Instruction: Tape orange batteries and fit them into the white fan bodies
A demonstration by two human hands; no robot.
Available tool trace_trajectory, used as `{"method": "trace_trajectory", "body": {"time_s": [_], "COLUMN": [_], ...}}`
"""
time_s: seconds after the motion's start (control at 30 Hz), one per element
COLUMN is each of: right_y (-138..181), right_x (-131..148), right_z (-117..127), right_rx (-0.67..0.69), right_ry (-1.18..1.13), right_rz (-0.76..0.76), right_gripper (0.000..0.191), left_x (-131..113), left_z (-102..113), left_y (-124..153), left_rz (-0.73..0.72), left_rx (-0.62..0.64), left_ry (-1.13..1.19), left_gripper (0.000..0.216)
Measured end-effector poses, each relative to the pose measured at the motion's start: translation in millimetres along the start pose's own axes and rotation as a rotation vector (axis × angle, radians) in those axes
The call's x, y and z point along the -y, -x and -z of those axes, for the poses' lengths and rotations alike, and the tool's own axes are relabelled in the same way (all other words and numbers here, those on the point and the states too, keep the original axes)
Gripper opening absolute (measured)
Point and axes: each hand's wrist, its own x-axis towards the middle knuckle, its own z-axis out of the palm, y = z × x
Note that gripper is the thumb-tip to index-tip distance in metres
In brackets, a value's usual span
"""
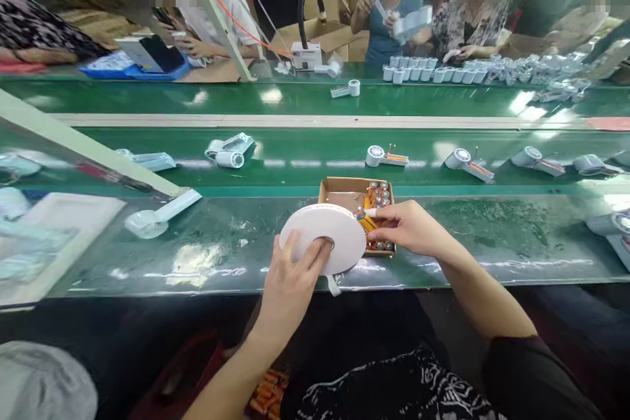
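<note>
My left hand grips a wide white roll of tape, its fingers over the face and at the centre hole. A loose tape end hangs below the roll. My right hand pinches an orange-wrapped battery between thumb and fingers, right by the roll's right edge. Whether the battery touches the roll I cannot tell. Behind both sits a small open cardboard box with several wired batteries in it, partly hidden by the roll and my right hand.
White fan-like housings with handles lie along the green conveyor. Another housing lies on the near ledge, left, beside a slanted post and a white tray. Co-workers work across the line.
</note>
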Motion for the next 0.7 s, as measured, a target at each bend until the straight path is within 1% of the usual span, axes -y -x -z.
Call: {"method": "trace_trajectory", "body": {"time_s": [0.07, 0.1, 0.17, 0.2, 0.27, 0.33, 0.37, 0.4, 0.43, 0.47, 0.5, 0.57, 0.63, 0.7], "right_y": [-1, 0, 2, 5, 11, 16, 19, 21, 23, 26, 29, 33, 30, 22], "right_x": [-5, -8, -13, -16, -20, -25, -27, -29, -30, -31, -32, -33, -35, -34], "right_z": [6, 6, -2, -12, -40, -71, -83, -91, -93, -89, -78, -43, -5, 19], "right_rx": [0.014, -0.010, -0.126, -0.222, -0.474, -0.757, -0.870, -0.950, -0.990, -1.002, -0.996, -0.971, -0.974, -1.004], "right_ry": [-0.119, -0.200, -0.425, -0.560, -0.811, -1.010, -1.076, -1.118, -1.137, -1.138, -1.126, -1.073, -0.995, -0.946], "right_rz": [-0.013, -0.018, -0.021, -0.018, 0.007, 0.051, 0.073, 0.088, 0.096, 0.102, 0.114, 0.167, 0.261, 0.317], "right_gripper": [0.023, 0.026, 0.035, 0.039, 0.043, 0.046, 0.047, 0.048, 0.049, 0.050, 0.051, 0.055, 0.070, 0.069], "left_x": [-1, -2, -8, -13, -27, -47, -57, -67, -76, -84, -89, -92, -87, -77], "left_z": [4, 5, 6, 4, -1, -9, -12, -16, -18, -18, -18, -13, -7, -2], "left_y": [-4, -6, -10, -12, -15, -15, -14, -13, -11, -9, -8, -10, -20, -37], "left_rz": [-0.028, -0.032, -0.020, -0.003, 0.060, 0.139, 0.173, 0.202, 0.222, 0.238, 0.250, 0.269, 0.259, 0.193], "left_rx": [-0.007, -0.016, -0.048, -0.070, -0.119, -0.161, -0.178, -0.192, -0.200, -0.201, -0.203, -0.222, -0.236, -0.210], "left_ry": [-0.005, -0.007, -0.010, -0.008, 0.015, 0.062, 0.094, 0.132, 0.172, 0.216, 0.260, 0.320, 0.320, 0.283], "left_gripper": [0.055, 0.054, 0.050, 0.047, 0.040, 0.035, 0.035, 0.037, 0.040, 0.044, 0.046, 0.043, 0.042, 0.045]}}
